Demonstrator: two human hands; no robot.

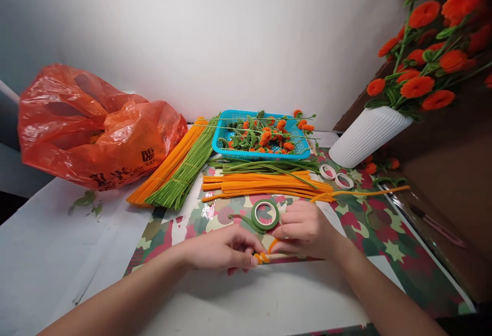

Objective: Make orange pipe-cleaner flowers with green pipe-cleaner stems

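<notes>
Near the front of the table, my left hand (pixel 230 249) pinches a thin wooden stick (pixel 280 257) at the spot where an orange pipe cleaner (pixel 262 258) is coiled round it. To its right, my right hand (pixel 303 228) has its fingers closed on the free length of that pipe cleaner, close to the stick; a long orange end shows beyond the hand. A roll of green tape (pixel 255 217) lies just behind both hands. Beyond it is a row of loose orange pipe cleaners (pixel 265 185), with dark green ones (pixel 265 166) behind.
A blue basket (pixel 261 155) of small orange flowers stands against the wall. Left of it lie tied orange (pixel 172 162) and green (pixel 184 177) bundles and a red plastic bag (pixel 126 126). White tape rolls (pixel 322 173) and a tilted-looking white vase (pixel 369 136) of orange flowers are at right.
</notes>
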